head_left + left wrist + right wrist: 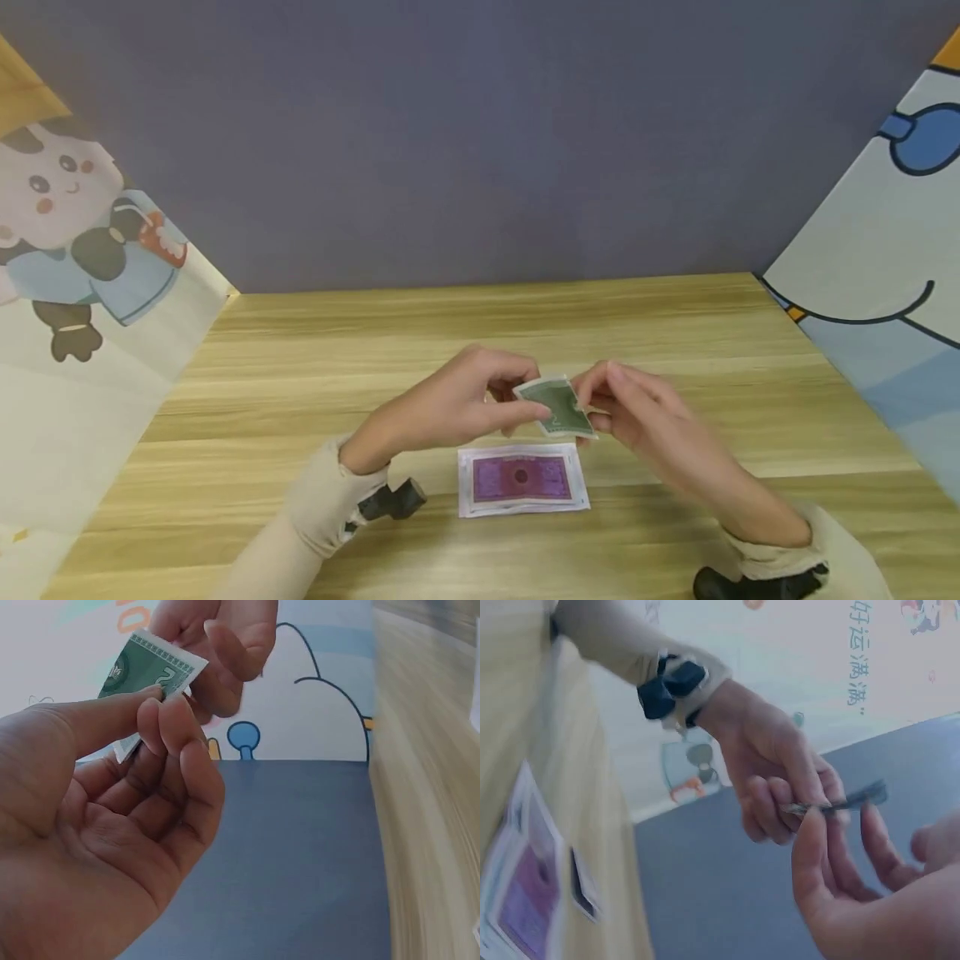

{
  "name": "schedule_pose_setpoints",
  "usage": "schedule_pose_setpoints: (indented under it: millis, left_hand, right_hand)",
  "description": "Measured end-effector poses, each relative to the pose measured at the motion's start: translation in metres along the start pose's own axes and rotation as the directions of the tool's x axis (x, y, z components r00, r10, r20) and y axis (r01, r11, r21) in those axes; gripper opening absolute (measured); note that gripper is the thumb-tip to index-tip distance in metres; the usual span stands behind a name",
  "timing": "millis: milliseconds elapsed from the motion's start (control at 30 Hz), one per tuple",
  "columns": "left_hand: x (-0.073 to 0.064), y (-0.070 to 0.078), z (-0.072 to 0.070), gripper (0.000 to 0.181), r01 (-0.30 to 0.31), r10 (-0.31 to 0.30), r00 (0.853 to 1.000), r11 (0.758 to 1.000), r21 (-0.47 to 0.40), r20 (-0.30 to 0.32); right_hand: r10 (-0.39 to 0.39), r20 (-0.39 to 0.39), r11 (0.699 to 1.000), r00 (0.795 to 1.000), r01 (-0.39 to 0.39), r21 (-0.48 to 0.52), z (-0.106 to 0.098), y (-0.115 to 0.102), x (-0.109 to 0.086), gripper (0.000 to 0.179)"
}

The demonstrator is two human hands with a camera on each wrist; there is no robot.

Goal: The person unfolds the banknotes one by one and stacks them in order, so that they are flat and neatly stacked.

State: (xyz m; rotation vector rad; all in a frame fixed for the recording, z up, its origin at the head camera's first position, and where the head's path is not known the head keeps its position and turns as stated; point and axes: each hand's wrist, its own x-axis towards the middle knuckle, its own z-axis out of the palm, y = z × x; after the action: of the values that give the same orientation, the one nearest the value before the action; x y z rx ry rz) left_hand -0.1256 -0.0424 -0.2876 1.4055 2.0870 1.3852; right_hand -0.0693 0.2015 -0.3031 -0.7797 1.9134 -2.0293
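Observation:
My left hand [480, 400] pinches a small green banknote [558, 408] between thumb and fingers. The note looks folded; a figure 2 shows on its printed face, and in the right wrist view it appears nearly edge-on. At the note's right side is my right hand [652, 417], its fingertips [810, 825] right at the edge and its thumb lifted off. Below both hands on the table lies a purple banknote [521, 477] on a white-bordered sheet or sleeve, with layers showing at its edges.
The hands are above a wood-grain table [300, 358]. A grey-blue panel [487, 150] rises along the far edge, with cartoon-printed walls on both sides. In the right wrist view, a small dark, white-edged flat piece [583, 885] lies beside the purple note.

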Motion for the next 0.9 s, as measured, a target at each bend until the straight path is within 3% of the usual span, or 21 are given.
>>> schedule_pose_setpoints:
  millis: [67, 200, 333, 467, 600, 833, 900]
  left_hand:
    - [-0.005, -0.001, 0.000, 0.017, -0.006, 0.006, 1.000, 1.000, 0.016, 0.009]
    - [-0.015, -0.008, 0.002, 0.014, 0.009, -0.012, 0.999, 0.998, 0.067, 0.045]
    - [-0.026, -0.013, 0.002, 0.005, 0.071, -0.075, 0.995, 0.995, 0.065, 0.059]
    - [-0.037, -0.016, 0.004, 0.035, 0.160, -0.162, 0.985, 0.986, 0.041, 0.067]
    - [-0.043, -0.019, 0.003, 0.051, 0.236, -0.238, 0.967, 0.971, 0.036, 0.087]
    - [-0.052, -0.025, -0.013, 0.003, 0.264, -0.257, 0.956, 0.964, -0.035, 0.143]
    - [-0.055, -0.026, -0.015, 0.009, 0.266, -0.257, 0.952, 0.963, -0.037, 0.165]
  right_hand:
    - [0.081, 0.001, 0.997, 0.997, -0.081, 0.012, 0.007, 0.004, 0.003, 0.035]
    - [0.207, -0.009, 0.976, 0.978, -0.207, -0.061, 0.018, 0.012, 0.008, 0.032]
    - [0.165, -0.010, 0.981, 0.986, -0.165, -0.106, 0.025, 0.019, 0.014, 0.028]
    - [0.119, -0.049, 0.973, 0.992, -0.127, -0.194, 0.027, 0.025, 0.015, 0.030]
    - [0.125, -0.091, 0.930, 0.988, -0.148, -0.335, 0.023, 0.027, 0.014, 0.032]
    - [0.193, -0.141, 0.842, 0.971, -0.238, -0.484, 0.009, 0.019, 0.017, 0.018]
    - [0.208, -0.113, 0.822, 0.972, -0.236, -0.518, 0.007, 0.019, 0.019, 0.018]
